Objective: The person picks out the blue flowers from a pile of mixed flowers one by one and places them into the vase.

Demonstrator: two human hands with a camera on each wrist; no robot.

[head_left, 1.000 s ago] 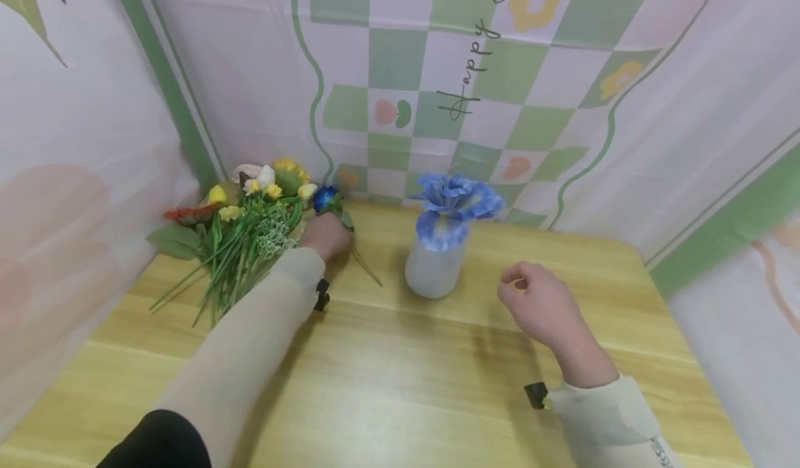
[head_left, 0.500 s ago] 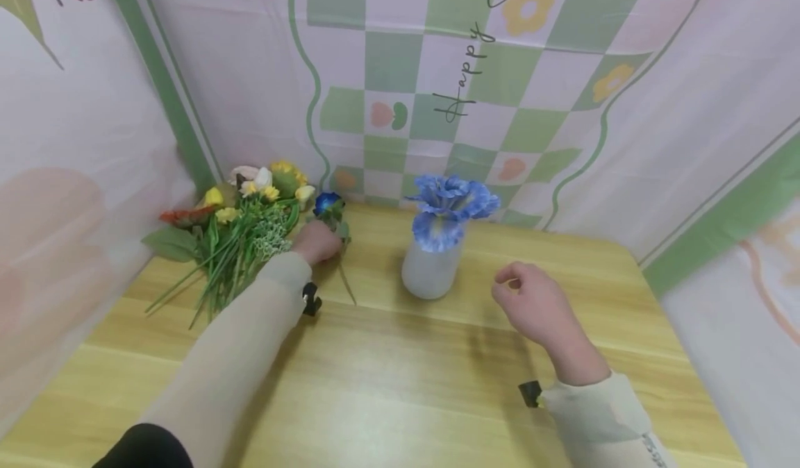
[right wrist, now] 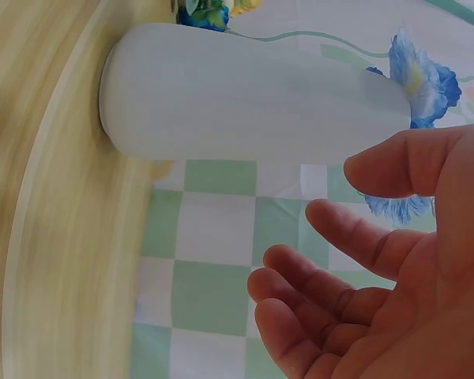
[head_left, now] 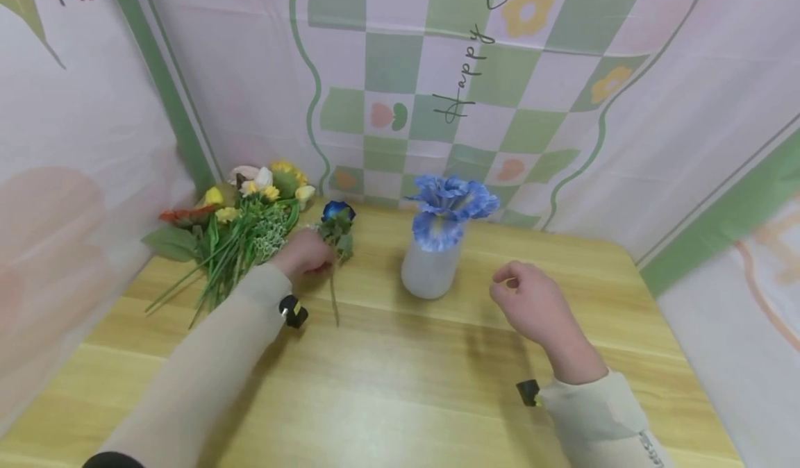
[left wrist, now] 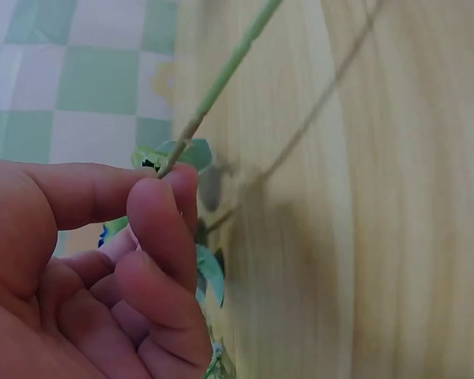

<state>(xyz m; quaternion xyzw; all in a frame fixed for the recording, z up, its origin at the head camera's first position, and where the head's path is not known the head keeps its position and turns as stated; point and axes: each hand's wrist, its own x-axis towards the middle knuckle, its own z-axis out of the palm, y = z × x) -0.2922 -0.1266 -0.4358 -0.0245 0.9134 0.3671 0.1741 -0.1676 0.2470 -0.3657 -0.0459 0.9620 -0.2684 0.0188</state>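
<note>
Between thumb and fingertips my left hand (head_left: 305, 253) pinches the stem (left wrist: 221, 79) of a blue rose (head_left: 338, 211); the bloom points toward the back wall and the stem's end toward me. In the left wrist view, the hand (left wrist: 103, 268) hides most of the bloom. A white vase (head_left: 430, 271) stands upright at mid-table with blue flowers (head_left: 446, 211) in its mouth. My right hand (head_left: 536, 308) hovers right of the vase, fingers loosely bent and holding nothing; the right wrist view has the vase (right wrist: 245, 95) beside the relaxed hand (right wrist: 387, 276), apart from it.
A pile of flowers with long green stems (head_left: 234, 253) lies on the left of the wooden table (head_left: 375, 385), with red, yellow and white blooms. Behind the table hangs a checkered cloth (head_left: 390, 62), and pale cloths cover both sides.
My left hand has drawn the blue rose toward me and slightly left, and its stem has swung to point more directly at me. The right hand is nearly still.
</note>
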